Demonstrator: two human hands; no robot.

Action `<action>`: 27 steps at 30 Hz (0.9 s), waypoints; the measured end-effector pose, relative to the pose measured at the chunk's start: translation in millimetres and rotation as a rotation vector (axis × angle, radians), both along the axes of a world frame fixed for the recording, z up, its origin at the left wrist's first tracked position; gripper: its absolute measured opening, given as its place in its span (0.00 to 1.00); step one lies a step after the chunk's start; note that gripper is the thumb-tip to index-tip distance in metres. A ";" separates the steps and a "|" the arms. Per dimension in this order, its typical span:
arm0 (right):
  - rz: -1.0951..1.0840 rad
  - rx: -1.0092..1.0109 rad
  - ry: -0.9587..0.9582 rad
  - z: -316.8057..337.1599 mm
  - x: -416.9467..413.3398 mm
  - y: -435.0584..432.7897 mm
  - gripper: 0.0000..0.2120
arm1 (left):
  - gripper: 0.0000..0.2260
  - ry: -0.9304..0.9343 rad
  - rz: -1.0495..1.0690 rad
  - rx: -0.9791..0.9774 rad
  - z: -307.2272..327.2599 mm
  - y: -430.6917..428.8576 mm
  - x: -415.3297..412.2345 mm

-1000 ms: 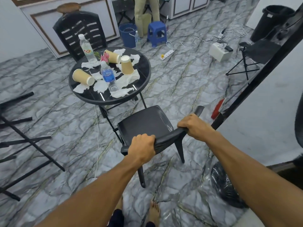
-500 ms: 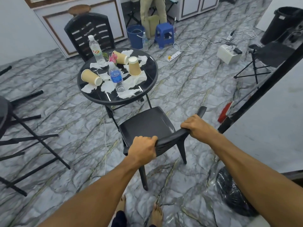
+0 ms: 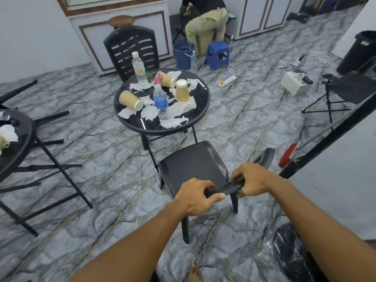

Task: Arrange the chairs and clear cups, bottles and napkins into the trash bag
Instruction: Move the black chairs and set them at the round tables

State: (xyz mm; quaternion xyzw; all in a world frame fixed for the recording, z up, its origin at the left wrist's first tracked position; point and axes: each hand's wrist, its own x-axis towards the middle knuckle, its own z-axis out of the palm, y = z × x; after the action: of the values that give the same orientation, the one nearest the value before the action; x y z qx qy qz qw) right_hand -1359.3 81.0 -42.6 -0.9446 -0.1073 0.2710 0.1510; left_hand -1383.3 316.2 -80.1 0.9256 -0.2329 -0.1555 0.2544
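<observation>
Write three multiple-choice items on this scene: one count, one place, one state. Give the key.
1. How many paper cups are on the middle round table? A two; B five; C three.
2. Where does the black bag lie? A on the floor; B on the table; C under the table.
3. At the near chair, the left hand and right hand: A hover open; B grip its back; C press its seat.
Key: C, two lie tipped and one stands upside down; A, it sits on the tiles at the lower right; B, fingers curl round the top rail.
</observation>
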 end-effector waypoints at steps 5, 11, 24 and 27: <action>-0.128 0.209 0.088 23.0 34.0 72.4 0.19 | 0.19 -0.024 0.357 0.036 19.3 89.7 42.7; 0.014 0.164 -0.150 48.9 97.9 203.3 0.20 | 0.21 -0.003 0.587 0.164 55.6 198.6 81.7; 0.229 0.158 -0.203 72.3 274.0 465.2 0.19 | 0.25 0.038 0.746 0.161 65.9 431.1 222.2; 0.244 0.155 -0.202 72.9 309.5 510.5 0.21 | 0.26 0.069 0.770 0.147 63.9 475.3 257.8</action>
State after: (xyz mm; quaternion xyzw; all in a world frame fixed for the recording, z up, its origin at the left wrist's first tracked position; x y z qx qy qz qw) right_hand -1049.8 591.5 30.3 -0.9324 -0.2564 0.1821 0.1780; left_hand -1125.4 791.5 -16.2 0.9553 0.1516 -0.0959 0.2350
